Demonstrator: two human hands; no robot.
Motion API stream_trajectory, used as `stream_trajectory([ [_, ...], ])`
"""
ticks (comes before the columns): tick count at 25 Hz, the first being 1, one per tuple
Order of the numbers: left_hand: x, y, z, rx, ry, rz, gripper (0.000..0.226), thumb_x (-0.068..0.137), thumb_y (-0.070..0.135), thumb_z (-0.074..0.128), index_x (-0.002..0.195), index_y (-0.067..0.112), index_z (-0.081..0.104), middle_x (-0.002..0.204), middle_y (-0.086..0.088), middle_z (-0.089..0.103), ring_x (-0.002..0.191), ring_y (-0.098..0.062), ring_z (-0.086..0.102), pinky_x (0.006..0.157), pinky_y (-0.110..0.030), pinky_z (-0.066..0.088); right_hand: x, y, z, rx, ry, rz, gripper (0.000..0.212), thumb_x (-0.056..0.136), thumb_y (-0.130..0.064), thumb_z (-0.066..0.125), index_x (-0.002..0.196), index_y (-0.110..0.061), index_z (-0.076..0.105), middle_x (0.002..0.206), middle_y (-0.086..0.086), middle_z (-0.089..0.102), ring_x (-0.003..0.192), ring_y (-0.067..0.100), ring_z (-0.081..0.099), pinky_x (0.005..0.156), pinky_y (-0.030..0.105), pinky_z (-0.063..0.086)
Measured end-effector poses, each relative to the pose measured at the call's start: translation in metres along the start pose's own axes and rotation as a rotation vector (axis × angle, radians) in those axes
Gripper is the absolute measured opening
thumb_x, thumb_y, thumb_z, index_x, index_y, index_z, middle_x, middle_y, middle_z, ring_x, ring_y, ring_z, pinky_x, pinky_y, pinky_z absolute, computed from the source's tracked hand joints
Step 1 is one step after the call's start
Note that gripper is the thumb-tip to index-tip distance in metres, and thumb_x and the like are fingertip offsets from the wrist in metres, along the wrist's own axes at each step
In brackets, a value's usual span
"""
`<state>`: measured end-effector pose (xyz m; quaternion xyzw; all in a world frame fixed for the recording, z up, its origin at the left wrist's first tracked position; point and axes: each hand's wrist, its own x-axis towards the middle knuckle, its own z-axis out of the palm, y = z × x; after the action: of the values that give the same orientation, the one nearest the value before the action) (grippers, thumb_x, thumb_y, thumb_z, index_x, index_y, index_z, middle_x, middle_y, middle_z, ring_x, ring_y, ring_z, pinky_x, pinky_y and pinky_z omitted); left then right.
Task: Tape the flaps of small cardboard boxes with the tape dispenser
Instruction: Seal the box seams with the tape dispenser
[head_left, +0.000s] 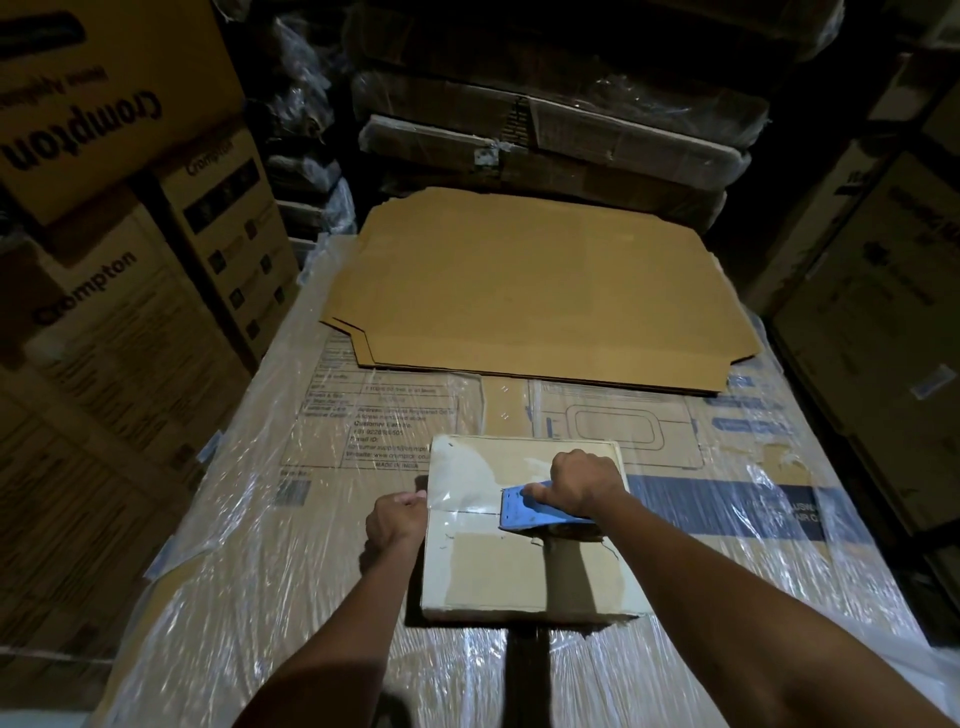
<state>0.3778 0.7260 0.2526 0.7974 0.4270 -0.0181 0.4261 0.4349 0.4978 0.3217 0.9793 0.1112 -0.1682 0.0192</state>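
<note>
A small cardboard box (483, 571) lies flaps-up in front of me on a plastic-wrapped pallet load. My right hand (582, 483) grips the handle of a blue tape dispenser (524, 512), whose blade end rests on the box top near the seam between the flaps. Clear shiny tape (467, 483) stretches from the dispenser leftward to the box's left edge. My left hand (395, 522) holds the box's left side, thumb on the tape end at that edge.
A stack of flat unfolded cardboard blanks (540, 291) lies further back on the wrapped load (291, 571). Tall cartons (104, 291) stand on the left, more cartons (872, 322) on the right, and wrapped bundles (550, 124) are piled behind.
</note>
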Motion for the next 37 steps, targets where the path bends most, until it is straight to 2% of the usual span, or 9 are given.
stream_trajectory([
  [3,-0.002,0.004,0.001,0.103,-0.014,0.014,0.021,0.093,0.025,0.060,0.106,0.020,0.075,0.111,-0.011,0.071,0.105,-0.034,0.061,0.092,-0.035,0.041,-0.002,0.001,0.000,0.007,0.001,0.010,0.066,0.084,-0.072,0.044,0.107,-0.013,0.060,0.108,0.007,0.063,0.089,0.025,0.055,0.071,0.031,0.034],
  [6,-0.010,0.010,-0.001,0.299,-0.048,0.026,0.026,0.096,0.027,0.049,0.107,0.021,0.072,0.113,-0.011,0.068,0.108,-0.033,0.057,0.101,-0.043,0.032,-0.003,0.002,0.003,0.009,0.001,0.016,0.066,0.084,-0.073,0.044,0.108,-0.013,0.060,0.109,0.007,0.064,0.098,0.026,0.059,0.072,0.031,0.035],
  [9,-0.013,0.006,0.004,0.346,-0.198,-0.097,0.048,0.104,0.037,0.027,0.129,0.009,0.058,0.142,-0.020,0.047,0.135,-0.037,0.037,0.112,-0.051,0.016,-0.003,0.001,0.005,0.007,0.009,0.024,0.065,0.084,-0.072,0.044,0.107,-0.013,0.061,0.106,0.006,0.064,0.093,0.025,0.059,0.071,0.031,0.035],
  [12,-0.009,-0.012,0.015,0.100,-0.292,-0.147,0.065,0.104,0.047,0.015,0.137,0.002,0.047,0.144,-0.022,0.046,0.130,-0.037,0.045,0.111,-0.045,0.031,-0.005,-0.001,0.004,0.002,0.017,0.032,0.063,0.083,-0.071,0.045,0.103,-0.014,0.061,0.096,0.005,0.061,0.081,0.022,0.050,0.069,0.030,0.035],
  [14,-0.019,-0.016,0.023,0.071,-0.107,0.004,0.053,0.104,0.039,0.025,0.143,0.006,0.039,0.147,-0.016,0.043,0.129,-0.037,0.045,0.108,-0.047,0.034,-0.006,-0.001,0.003,0.007,0.013,0.038,0.062,0.083,-0.071,0.046,0.101,-0.014,0.061,0.088,0.002,0.054,0.078,0.021,0.048,0.068,0.030,0.035],
  [17,-0.048,-0.010,0.033,0.220,-0.047,0.292,0.064,0.102,0.044,0.030,0.156,0.014,0.010,0.162,-0.007,0.017,0.142,-0.032,0.029,0.112,-0.050,0.025,-0.008,-0.001,0.003,0.004,0.013,0.041,0.063,0.084,-0.072,0.044,0.100,-0.014,0.061,0.085,0.001,0.052,0.078,0.021,0.048,0.069,0.030,0.035],
  [20,-0.049,-0.009,0.045,0.426,-0.098,0.280,0.080,0.096,0.062,0.020,0.155,0.016,-0.010,0.163,-0.003,0.004,0.138,-0.033,0.030,0.105,-0.053,0.032,-0.009,-0.005,0.002,-0.061,0.000,-0.008,0.064,0.087,-0.071,0.040,0.100,-0.013,0.063,0.086,0.004,0.055,0.078,0.022,0.049,0.069,0.031,0.035],
  [30,-0.041,-0.007,0.054,0.574,-0.049,0.256,0.080,0.095,0.065,0.014,0.153,0.018,-0.016,0.161,-0.004,0.002,0.130,-0.034,0.034,0.095,-0.056,0.036,-0.010,0.031,-0.008,-0.023,-0.074,-0.089,0.069,0.087,-0.075,0.035,0.122,-0.023,0.062,0.117,0.006,0.063,0.107,0.025,0.057,0.078,0.033,0.035],
  [37,-0.040,-0.009,0.050,0.595,-0.070,0.229,0.081,0.095,0.066,0.014,0.152,0.020,-0.021,0.162,-0.003,-0.005,0.134,-0.035,0.030,0.099,-0.062,0.030,-0.013,0.059,-0.015,-0.040,-0.080,-0.091,0.066,0.085,-0.077,0.036,0.115,-0.026,0.067,0.112,0.004,0.065,0.100,0.023,0.058,0.076,0.032,0.038],
])
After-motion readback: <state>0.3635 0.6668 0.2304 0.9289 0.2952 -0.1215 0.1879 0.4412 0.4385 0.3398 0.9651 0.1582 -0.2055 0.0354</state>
